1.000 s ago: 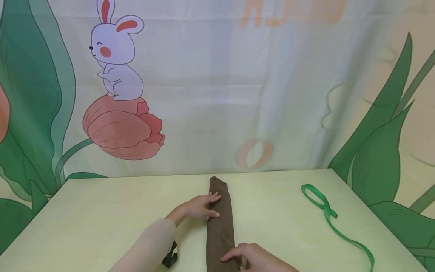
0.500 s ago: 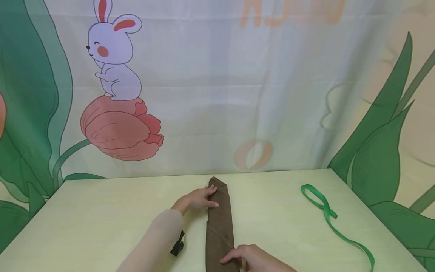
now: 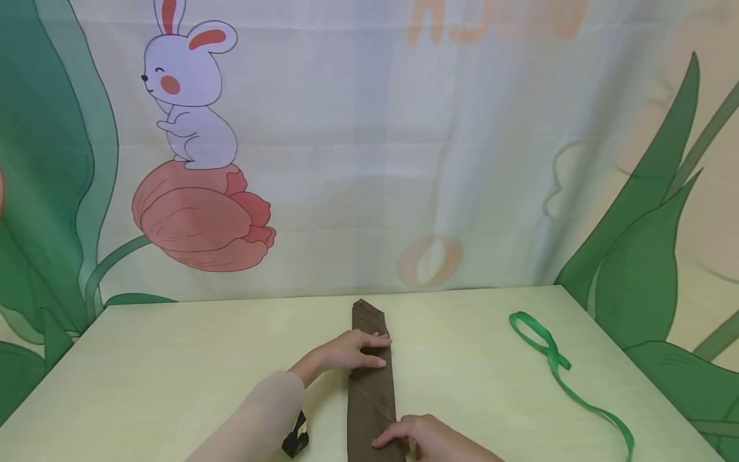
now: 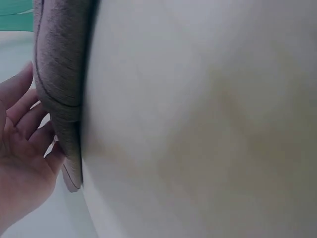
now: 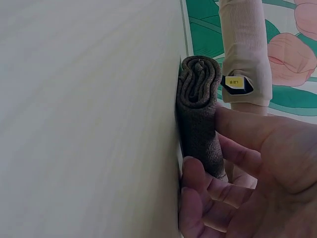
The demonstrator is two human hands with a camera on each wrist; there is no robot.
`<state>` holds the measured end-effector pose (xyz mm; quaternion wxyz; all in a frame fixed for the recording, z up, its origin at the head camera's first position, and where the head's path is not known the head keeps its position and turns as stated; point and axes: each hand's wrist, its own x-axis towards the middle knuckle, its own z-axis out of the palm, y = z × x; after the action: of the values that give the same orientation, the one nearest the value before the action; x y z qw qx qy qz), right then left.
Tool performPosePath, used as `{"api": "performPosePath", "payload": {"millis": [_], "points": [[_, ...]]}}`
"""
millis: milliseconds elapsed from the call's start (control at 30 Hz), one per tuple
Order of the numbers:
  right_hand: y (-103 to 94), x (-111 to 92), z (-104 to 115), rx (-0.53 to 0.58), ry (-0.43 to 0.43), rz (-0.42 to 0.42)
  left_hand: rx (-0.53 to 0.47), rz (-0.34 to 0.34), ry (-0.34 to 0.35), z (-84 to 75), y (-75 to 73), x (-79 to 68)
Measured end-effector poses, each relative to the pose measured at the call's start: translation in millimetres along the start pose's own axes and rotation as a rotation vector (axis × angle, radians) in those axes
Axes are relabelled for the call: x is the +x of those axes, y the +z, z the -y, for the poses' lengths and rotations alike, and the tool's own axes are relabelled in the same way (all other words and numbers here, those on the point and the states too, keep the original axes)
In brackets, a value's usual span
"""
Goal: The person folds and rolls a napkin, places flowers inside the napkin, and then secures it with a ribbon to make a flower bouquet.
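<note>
A brown cloth (image 3: 369,394), folded and rolled into a long flat strip, runs from the front of the table toward its back edge. My left hand (image 3: 353,350) rests across its far half, fingers stretched and thumb apart on top. In the left wrist view, fingertips of that hand (image 4: 25,158) touch the cloth's side (image 4: 62,54). Close to the near end, my right hand (image 3: 427,436) grips the strip by its right edge. The right wrist view shows the rolled layers at the cloth's end (image 5: 198,99), with the right thumb on top and the fingers (image 5: 193,173) against its side.
A green ribbon (image 3: 553,359) with a loop at its far end lies on the right of the pale table (image 3: 190,359). A black piece with a yellow label (image 5: 237,85) is at the left sleeve. Behind stands a printed curtain (image 3: 323,160).
My left hand first slid a little toward the far end, then came back and moved right across the cloth. The right hand keeps its grip in the same place.
</note>
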<state>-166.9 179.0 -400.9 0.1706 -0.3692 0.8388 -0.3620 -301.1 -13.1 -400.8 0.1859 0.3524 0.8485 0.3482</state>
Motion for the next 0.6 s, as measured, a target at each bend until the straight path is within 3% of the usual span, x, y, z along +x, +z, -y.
{"api": "performPosePath", "payload": {"millis": [333,600], "points": [[0.2,1,1,0.011,0.026,0.006,0.185,0.072,-0.099,-1.0,2.0,2.9],[0.6,3,-1,0.128,0.063,0.023,0.230,0.039,-0.180,15.3,-9.1,15.4]]}}
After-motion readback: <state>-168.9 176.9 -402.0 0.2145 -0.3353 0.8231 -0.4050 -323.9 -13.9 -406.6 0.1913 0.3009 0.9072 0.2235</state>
